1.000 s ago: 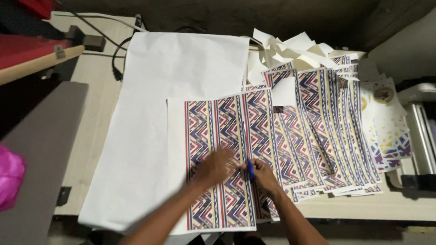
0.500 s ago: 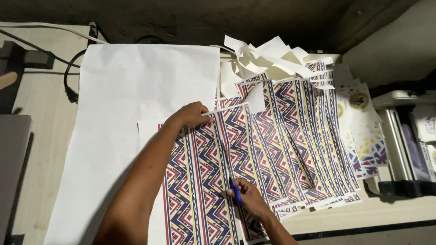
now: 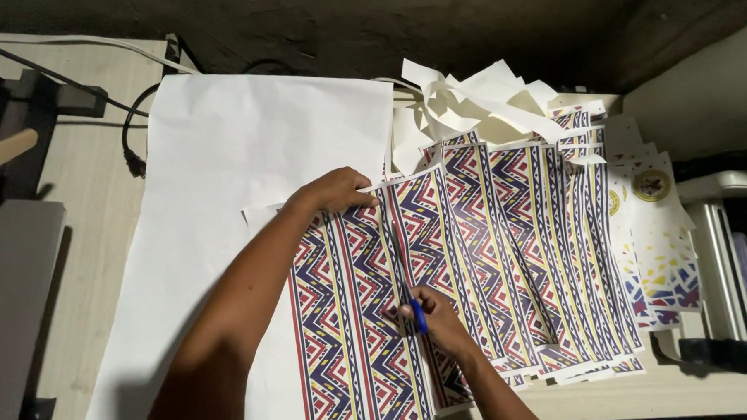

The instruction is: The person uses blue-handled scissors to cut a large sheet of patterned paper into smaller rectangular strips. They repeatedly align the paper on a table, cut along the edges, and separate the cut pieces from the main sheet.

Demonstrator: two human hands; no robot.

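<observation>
The left hand (image 3: 336, 192) lies flat and open on the zigzag printed sheet (image 3: 352, 318), while the right hand (image 3: 438, 315) is closed around a blue cutter (image 3: 418, 314) on the bench (image 3: 645, 391).

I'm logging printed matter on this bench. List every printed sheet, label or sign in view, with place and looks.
Zigzag-patterned sheet: under both hands, rectangular, navy, red, yellow, white.
Cut patterned strips: overlapping to its right, same colours.
Emblem sheets: far right, white with round gold emblems and coloured specks.
No signs or screens.

A big zigzag-patterned printed sheet (image 3: 352, 318) in red, blue and yellow lies flat on the table. A small blue-handled cutter (image 3: 419, 316) stands tilted on it, near the middle.
</observation>
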